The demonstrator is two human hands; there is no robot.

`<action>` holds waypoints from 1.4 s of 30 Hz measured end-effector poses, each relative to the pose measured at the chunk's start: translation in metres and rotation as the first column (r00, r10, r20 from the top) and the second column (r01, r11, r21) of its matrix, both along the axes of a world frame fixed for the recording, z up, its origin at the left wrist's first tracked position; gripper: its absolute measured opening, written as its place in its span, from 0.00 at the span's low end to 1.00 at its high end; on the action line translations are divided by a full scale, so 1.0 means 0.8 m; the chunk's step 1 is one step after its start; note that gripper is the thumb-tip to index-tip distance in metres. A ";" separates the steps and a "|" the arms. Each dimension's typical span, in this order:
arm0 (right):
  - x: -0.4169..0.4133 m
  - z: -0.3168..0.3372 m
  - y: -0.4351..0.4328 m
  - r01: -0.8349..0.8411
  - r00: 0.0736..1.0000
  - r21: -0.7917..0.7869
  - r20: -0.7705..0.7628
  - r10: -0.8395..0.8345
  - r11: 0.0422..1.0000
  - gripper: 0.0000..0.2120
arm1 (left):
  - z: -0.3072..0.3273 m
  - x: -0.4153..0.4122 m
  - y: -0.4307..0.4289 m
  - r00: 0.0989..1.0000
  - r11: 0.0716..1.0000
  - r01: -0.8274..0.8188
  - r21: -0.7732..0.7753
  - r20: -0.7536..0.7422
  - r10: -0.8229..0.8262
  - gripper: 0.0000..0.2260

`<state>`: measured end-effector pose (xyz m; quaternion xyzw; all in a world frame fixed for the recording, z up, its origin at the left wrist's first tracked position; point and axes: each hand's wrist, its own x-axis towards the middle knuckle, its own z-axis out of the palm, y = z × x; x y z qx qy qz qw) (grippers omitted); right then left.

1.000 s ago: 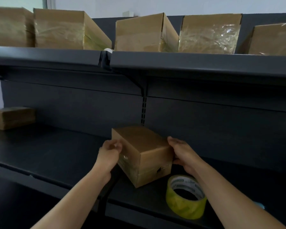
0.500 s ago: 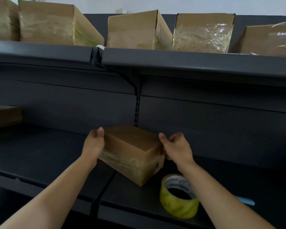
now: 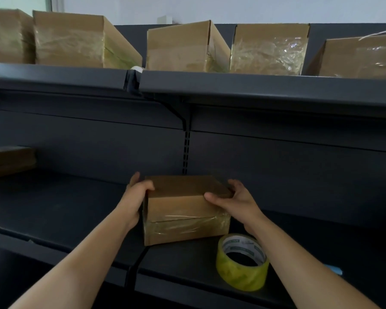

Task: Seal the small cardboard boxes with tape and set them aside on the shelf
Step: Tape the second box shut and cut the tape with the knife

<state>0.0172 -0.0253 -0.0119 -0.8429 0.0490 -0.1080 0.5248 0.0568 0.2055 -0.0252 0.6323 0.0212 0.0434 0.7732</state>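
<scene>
A person's left hand (image 3: 136, 197) and right hand (image 3: 234, 201) grip opposite sides of a small brown cardboard box (image 3: 185, 208), its front banded with tape, on a dark metal shelf (image 3: 76, 208). A yellowish roll of clear tape (image 3: 242, 263) lies just beside it. Larger taped cardboard boxes (image 3: 187, 47) line the upper shelf (image 3: 265, 90).

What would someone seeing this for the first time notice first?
Dead centre, the left hand and right hand grip a small cardboard box, banded with clear tape, on the lower shelf. A yellowish tape roll sits just right of it near the shelf edge. Above, taped boxes line the upper shelf.
</scene>
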 end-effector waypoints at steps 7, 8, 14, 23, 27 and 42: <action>-0.013 0.002 -0.008 0.244 0.970 -0.262 0.061 -0.237 0.934 0.31 | 0.005 -0.009 -0.013 0.998 0.992 -0.070 0.104 -0.002 0.070 0.06; -0.015 0.003 -0.006 0.210 0.977 -0.273 0.037 -0.208 0.939 0.26 | 0.007 -0.013 -0.015 0.998 0.994 -0.055 0.095 -0.009 0.056 0.04; -0.017 0.005 0.020 0.006 0.999 -0.081 -0.034 -0.009 0.997 0.28 | 0.011 -0.029 -0.022 0.995 0.994 0.082 0.070 -0.071 -0.077 0.07; -0.022 0.019 0.040 0.018 0.999 0.229 0.027 -0.024 0.973 0.24 | 0.039 -0.070 -0.022 0.999 0.999 0.025 -0.028 0.024 -0.024 0.03; -0.033 0.024 0.051 -0.038 0.996 0.326 0.089 0.010 0.945 0.20 | 0.048 -0.093 -0.019 0.996 0.996 -0.021 -0.090 0.080 0.029 0.04; -0.052 0.033 0.128 -0.257 0.955 0.345 0.231 0.184 0.903 0.25 | 0.069 -0.154 0.037 0.956 0.959 -0.261 -0.110 0.105 0.273 0.04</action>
